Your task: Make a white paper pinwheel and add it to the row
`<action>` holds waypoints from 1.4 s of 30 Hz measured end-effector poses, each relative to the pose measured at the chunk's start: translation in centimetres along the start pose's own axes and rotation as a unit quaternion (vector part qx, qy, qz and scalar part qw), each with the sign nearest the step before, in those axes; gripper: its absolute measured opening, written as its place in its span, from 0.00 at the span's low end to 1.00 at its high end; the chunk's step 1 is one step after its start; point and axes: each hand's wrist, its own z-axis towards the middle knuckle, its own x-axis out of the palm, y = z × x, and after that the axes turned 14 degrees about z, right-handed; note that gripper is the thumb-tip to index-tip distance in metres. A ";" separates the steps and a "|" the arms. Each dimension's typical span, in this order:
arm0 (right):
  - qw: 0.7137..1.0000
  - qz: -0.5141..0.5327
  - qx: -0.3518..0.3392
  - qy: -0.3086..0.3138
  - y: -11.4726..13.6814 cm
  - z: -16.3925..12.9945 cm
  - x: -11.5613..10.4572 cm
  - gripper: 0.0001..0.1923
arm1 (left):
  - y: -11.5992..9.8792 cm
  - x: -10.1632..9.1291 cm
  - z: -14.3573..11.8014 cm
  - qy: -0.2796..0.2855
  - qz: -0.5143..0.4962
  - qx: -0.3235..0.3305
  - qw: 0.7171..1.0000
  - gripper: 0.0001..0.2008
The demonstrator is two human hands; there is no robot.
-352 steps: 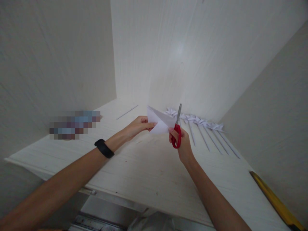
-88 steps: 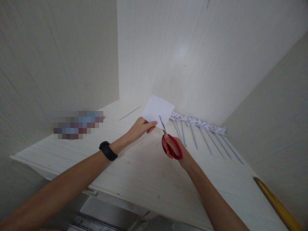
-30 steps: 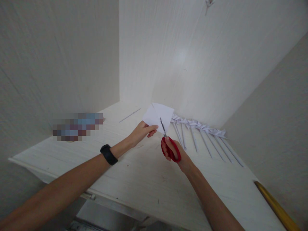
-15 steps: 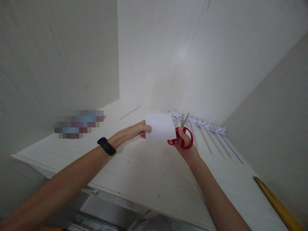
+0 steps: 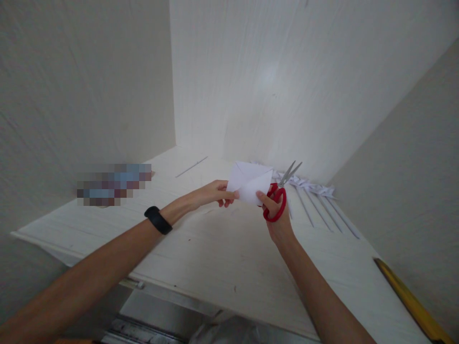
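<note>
the left hand point(image 5: 211, 193) pinches the near-left corner of a folded white paper square point(image 5: 251, 184) held between both hands. the right hand point(image 5: 274, 215) grips red-handled scissors point(image 5: 278, 198), blades parted and off the paper. finished white paper pinwheels point(image 5: 315, 196) lie just beyond the right hand.

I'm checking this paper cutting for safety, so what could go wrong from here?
The right hand pinches the paper while holding open scissors, so the blades could nick the left hand or tear the sheet. The paper pinwheels close behind could get knocked.
</note>
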 end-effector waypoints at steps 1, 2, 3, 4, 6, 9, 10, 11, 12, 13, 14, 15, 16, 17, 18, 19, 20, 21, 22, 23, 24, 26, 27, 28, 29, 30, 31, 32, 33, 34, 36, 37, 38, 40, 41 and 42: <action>1.000 0.002 -0.016 -0.004 0.0 0.0 0.0 0.10 | 0.1 0.1 0.1 -0.002 0.006 0.000 1.000 0.13; 1.000 0.006 -0.030 -0.007 0.1 0.0 0.1 0.10 | 0.2 0.2 0.2 -0.014 0.010 -0.004 1.000 0.14; 0.999 0.010 -0.042 -0.011 0.0 0.0 0.1 0.10 | 0.3 0.3 0.3 -0.031 0.010 -0.013 0.999 0.15; 0.998 0.015 -0.052 -0.016 0.0 0.0 0.1 0.10 | 0.4 0.3 0.3 -0.047 0.004 -0.027 0.999 0.16; 0.997 0.020 -0.064 -0.028 -0.1 -0.1 0.2 0.10 | 0.5 0.5 0.3 -0.056 -0.034 -0.048 0.997 0.18; 0.996 0.033 -0.072 -0.031 -0.3 -0.2 0.3 0.09 | 0.4 1.2 0.0 -0.022 -0.155 -0.040 0.987 0.17; 0.996 0.037 -0.074 -0.028 -0.4 -0.3 0.4 0.09 | 0.3 1.5 -0.1 -0.020 -0.181 -0.036 0.983 0.16; 0.996 0.040 -0.075 -0.024 -0.4 -0.4 0.6 0.09 | 0.3 1.9 -0.1 -0.023 -0.200 -0.034 0.979 0.15; 0.996 0.039 -0.076 -0.020 -0.4 -0.5 0.7 0.09 | 0.3 2.2 -0.1 -0.029 -0.209 -0.034 0.977 0.15; 0.996 0.035 -0.077 -0.017 -0.5 -0.6 0.8 0.09 | 0.3 2.6 -0.1 -0.036 -0.212 -0.034 0.976 0.14; 0.997 0.026 -0.077 -0.014 -0.5 -0.7 0.9 0.10 | 0.3 2.9 -0.1 -0.046 -0.214 -0.034 0.975 0.14; 0.997 0.016 -0.078 -0.013 -0.5 -0.8 1.0 0.10 | 0.3 3.1 0.0 -0.061 -0.215 -0.034 0.974 0.14; 0.997 0.002 -0.079 -0.016 -0.5 -0.8 1.0 0.10 | 0.3 3.2 0.0 -0.083 -0.215 -0.032 0.973 0.13; 0.997 -0.016 -0.076 -0.017 -0.5 -0.8 1.0 0.11 | 0.3 3.2 0.1 -0.111 -0.214 -0.030 0.970 0.13; 0.997 -0.035 -0.070 -0.014 -0.4 -0.8 1.0 0.11 | 0.2 3.1 0.1 -0.142 -0.212 -0.026 0.967 0.13; 0.997 -0.054 -0.059 -0.004 -0.4 -0.8 1.0 0.12 | 0.1 2.9 0.1 -0.174 -0.211 -0.022 0.962 0.13; 0.997 -0.068 -0.043 0.012 -0.4 -0.8 1.0 0.12 | 0.0 2.6 0.1 -0.205 -0.210 -0.016 0.956 0.13; 0.996 -0.076 -0.023 0.033 -0.3 -0.8 1.0 0.13 | -0.1 2.3 0.1 -0.231 -0.210 -0.010 0.950 0.13; 0.996 -0.076 0.001 0.054 -0.3 -0.8 1.0 0.16 | -0.2 2.0 0.1 -0.254 -0.210 -0.002 0.944 0.13; 0.995 -0.070 0.023 0.072 -0.2 -0.9 1.0 0.18 | -0.3 1.7 0.1 -0.275 -0.210 0.006 0.938 0.13; 0.993 -0.065 0.047 0.085 -0.2 -1.0 1.0 0.20 | -0.4 1.4 0.1 -0.292 -0.209 0.014 0.933 0.13; 0.988 -0.063 0.086 0.110 -0.3 -1.1 1.0 0.23 | -0.6 1.0 0.1 -0.318 -0.209 0.027 0.925 0.11; 0.984 -0.068 0.101 0.128 -0.3 -1.2 0.9 0.23 | -0.6 0.9 0.1 -0.327 -0.208 0.031 0.921 0.11; 0.979 -0.076 0.116 0.149 -0.4 -1.3 0.9 0.24 | -0.6 0.8 0.1 -0.336 -0.208 0.033 0.918 0.10; 0.973 -0.087 0.130 0.170 -0.5 -1.4 0.8 0.25 | -0.5 0.8 0.1 -0.342 -0.208 0.034 0.916 0.10; 0.966 -0.100 0.147 0.190 -0.5 -1.5 0.7 0.25 | -0.5 0.8 0.1 -0.346 -0.208 0.035 0.914 0.10; 0.958 -0.114 0.164 0.206 -0.6 -1.6 0.6 0.25 | -0.4 0.8 0.1 -0.349 -0.207 0.035 0.913 0.10; 0.950 -0.128 0.181 0.219 -0.7 -1.7 0.5 0.25 | -0.4 0.8 0.1 -0.349 -0.205 0.035 0.914 0.10; 0.945 -0.138 0.194 0.226 -0.8 -1.8 0.5 0.25 | -0.3 0.8 0.2 -0.348 -0.202 0.034 0.915 0.11; 0.941 -0.144 0.203 0.229 -0.8 -1.9 0.5 0.25 | -0.3 0.9 0.2 -0.347 -0.198 0.033 0.916 0.11; 0.940 -0.143 0.203 0.234 -0.7 -2.0 0.7 0.25 | -0.3 0.9 0.2 -0.347 -0.188 0.030 0.918 0.12; 0.941 -0.140 0.200 0.236 -0.6 -2.1 0.9 0.25 | -0.3 1.0 0.2 -0.348 -0.183 0.028 0.919 0.12; 0.941 -0.138 0.198 0.237 -0.5 -2.2 1.0 0.25 | -0.3 1.0 0.2 -0.349 -0.178 0.024 0.920 0.12; 0.941 -0.133 0.201 0.237 -0.3 -2.3 1.3 0.26 | -0.4 1.1 0.2 -0.348 -0.169 0.016 0.922 0.13; 0.941 -0.129 0.205 0.235 -0.3 -2.3 1.4 0.26 | -0.5 1.1 0.2 -0.344 -0.165 0.012 0.924 0.13; 0.942 -0.123 0.210 0.232 -0.3 -2.2 1.5 0.27 | -0.6 1.2 0.1 -0.338 -0.161 0.007 0.927 0.13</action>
